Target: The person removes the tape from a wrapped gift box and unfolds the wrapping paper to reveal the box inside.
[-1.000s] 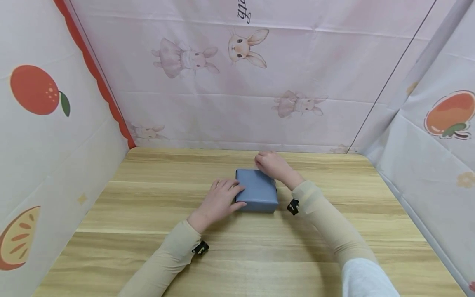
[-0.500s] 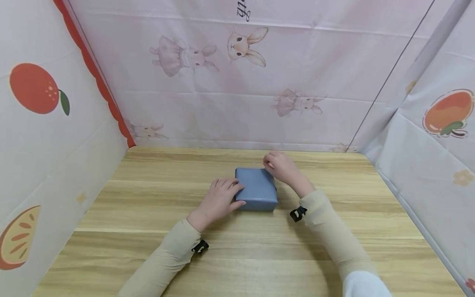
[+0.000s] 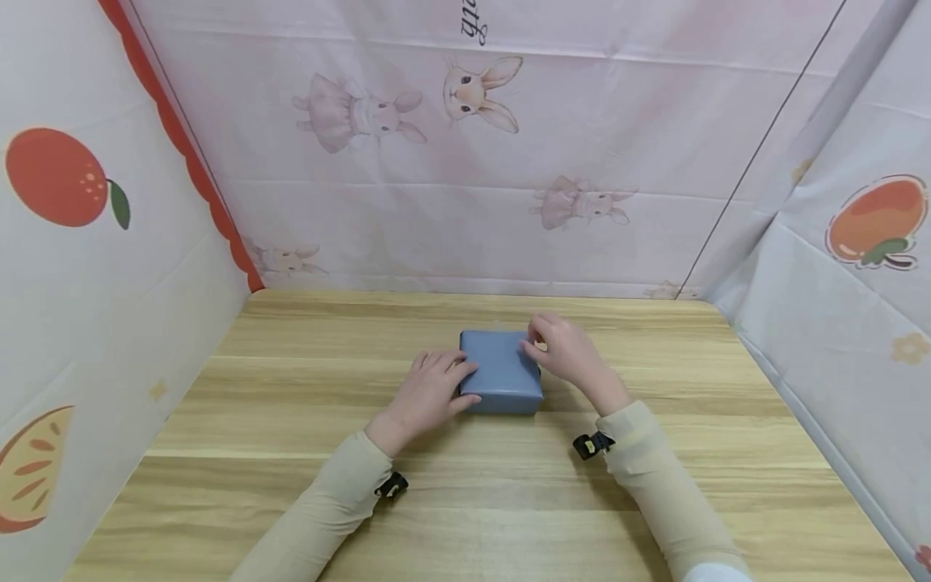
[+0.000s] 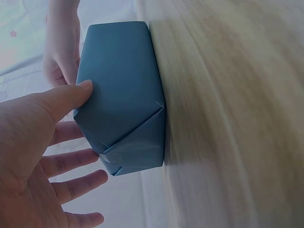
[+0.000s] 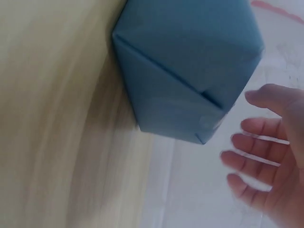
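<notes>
A box wrapped in blue paper (image 3: 500, 368) lies flat on the wooden table. Diagonal folds cross its left end in the left wrist view, with a shiny strip like clear tape (image 4: 124, 151) over them. My left hand (image 3: 429, 392) rests against the box's left side, thumb at the near edge and the other fingers spread over the left edge. Near the far right corner hovers my right hand (image 3: 563, 347), fingers loosely bent, holding nothing visible. The right wrist view shows its fingers apart from the box's folded right end (image 5: 171, 95).
The light wooden table (image 3: 291, 469) spreads around the box. A pink rabbit-print cloth (image 3: 407, 162) hangs behind it, and white fruit-print cloths stand at the left (image 3: 182, 323) and right (image 3: 822, 283). Each wrist wears a black strap device, such as the right camera (image 3: 592, 445).
My right hand has moved from behind the box's far edge, rightward and nearer, to its right corner. My left hand and the box have stayed in place.
</notes>
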Available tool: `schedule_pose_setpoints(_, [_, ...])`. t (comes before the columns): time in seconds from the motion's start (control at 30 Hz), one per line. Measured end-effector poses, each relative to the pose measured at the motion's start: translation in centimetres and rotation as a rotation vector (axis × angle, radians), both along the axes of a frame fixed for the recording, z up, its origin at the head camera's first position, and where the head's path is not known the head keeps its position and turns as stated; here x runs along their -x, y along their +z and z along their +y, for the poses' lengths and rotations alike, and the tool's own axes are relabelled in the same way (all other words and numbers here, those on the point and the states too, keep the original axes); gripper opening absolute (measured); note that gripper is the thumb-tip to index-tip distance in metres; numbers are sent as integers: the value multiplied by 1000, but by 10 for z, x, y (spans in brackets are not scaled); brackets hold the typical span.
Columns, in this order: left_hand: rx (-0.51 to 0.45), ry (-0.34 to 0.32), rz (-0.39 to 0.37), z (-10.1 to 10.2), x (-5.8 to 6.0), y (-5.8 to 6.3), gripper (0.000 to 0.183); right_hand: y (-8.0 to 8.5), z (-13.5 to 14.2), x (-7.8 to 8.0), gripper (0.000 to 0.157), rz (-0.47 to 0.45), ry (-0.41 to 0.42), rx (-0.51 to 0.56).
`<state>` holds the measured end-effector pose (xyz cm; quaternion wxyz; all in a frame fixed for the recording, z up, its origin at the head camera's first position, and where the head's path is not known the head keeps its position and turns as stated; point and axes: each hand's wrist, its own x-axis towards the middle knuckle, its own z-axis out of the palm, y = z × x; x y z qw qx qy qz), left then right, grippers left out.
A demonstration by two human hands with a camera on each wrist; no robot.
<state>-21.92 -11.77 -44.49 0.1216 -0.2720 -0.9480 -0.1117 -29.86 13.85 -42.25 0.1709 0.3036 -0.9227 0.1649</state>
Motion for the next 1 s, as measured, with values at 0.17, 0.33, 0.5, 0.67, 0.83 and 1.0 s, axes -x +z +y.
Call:
schedule_pose_setpoints(0.17, [-1,0,2,-1,0,0,51,-1,-5,-7,35,-108,-121,-71])
schedule_pose_setpoints(0.33, [-1,-4,4,-1,1,-1,51,-6,-11,-12,36,-114,-184,-130])
schedule_pose_setpoints(0.5, [-2,-3,-7,-1,-1,0,51,-7,-16,-16,36,-136,-228,-152])
schedule_pose_setpoints(0.67, [-9,-4,-3,-1,-1,0,51,-9,-17,-16,35,-123,-243,-169])
schedule_pose_setpoints(0.83, [-19,-2,-4,-1,-1,1,51,-8,-17,-16,36,-111,-242,-165])
schedule_pose_setpoints(1.0, [-14,2,-15,-1,0,1,51,-5,-18,-19,33,-45,-219,-188])
